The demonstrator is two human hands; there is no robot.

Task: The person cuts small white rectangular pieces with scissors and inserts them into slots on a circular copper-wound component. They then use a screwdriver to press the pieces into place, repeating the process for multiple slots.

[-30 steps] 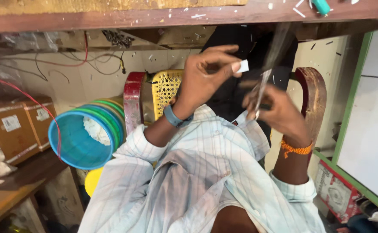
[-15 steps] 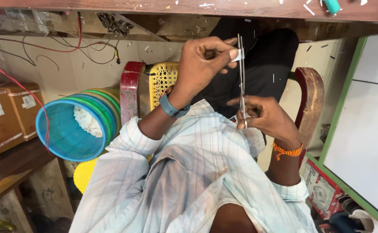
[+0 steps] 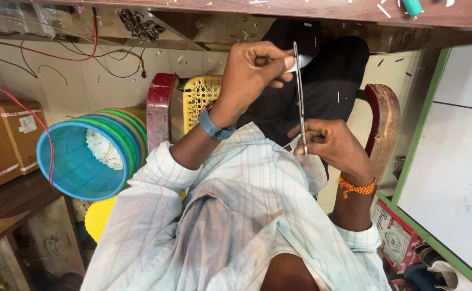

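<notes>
Looking down from the head camera, the view shows the left hand (image 3: 252,73) raised, its fingers pinched together on a small white rectangular piece (image 3: 291,63) and on the upper end of a thin, flat grey metal strip (image 3: 300,97). The strip stands nearly upright between the two hands. The right hand (image 3: 330,145) sits lower, fingers closed on the strip's lower end. A blue band (image 3: 214,128) circles the left wrist; an orange thread bracelet (image 3: 357,187) circles the right. Both arms wear a pale striped shirt (image 3: 236,215). To the left, a nested stack of blue, green and yellow plastic buckets (image 3: 85,156) lies on its side, beside a yellow lattice plastic basket (image 3: 201,97) and brown cardboard boxes (image 3: 4,137).
</notes>
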